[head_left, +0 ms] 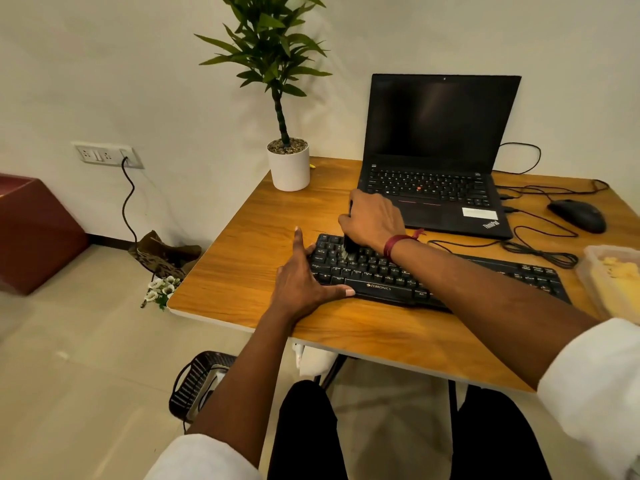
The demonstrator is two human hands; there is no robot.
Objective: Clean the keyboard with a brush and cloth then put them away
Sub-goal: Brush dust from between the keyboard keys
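Keyboard (381, 275) braced by flat left hand (304, 282); right hand (372, 220) grips brush (348, 250) on keys, laptop (440, 168) just behind, cables (540, 251) beside

Keyboard (377, 271): black, ZEBRONICS on front edge, flat on desk (242, 254) near front edge. Left grip (298, 275) splayed against left end. Brush (347, 250): dark body, pale bristles, upright, bristles down on upper-left keys, held in right grip (374, 220).

Bare tabletop (242, 237) lies open left of the keyboard (375, 273) and along its near edge. Laptop (433, 168) crowds just behind; pot (289, 168) stands far-left; cables (540, 252), mouse (576, 214) and tub (609, 271) block the right.
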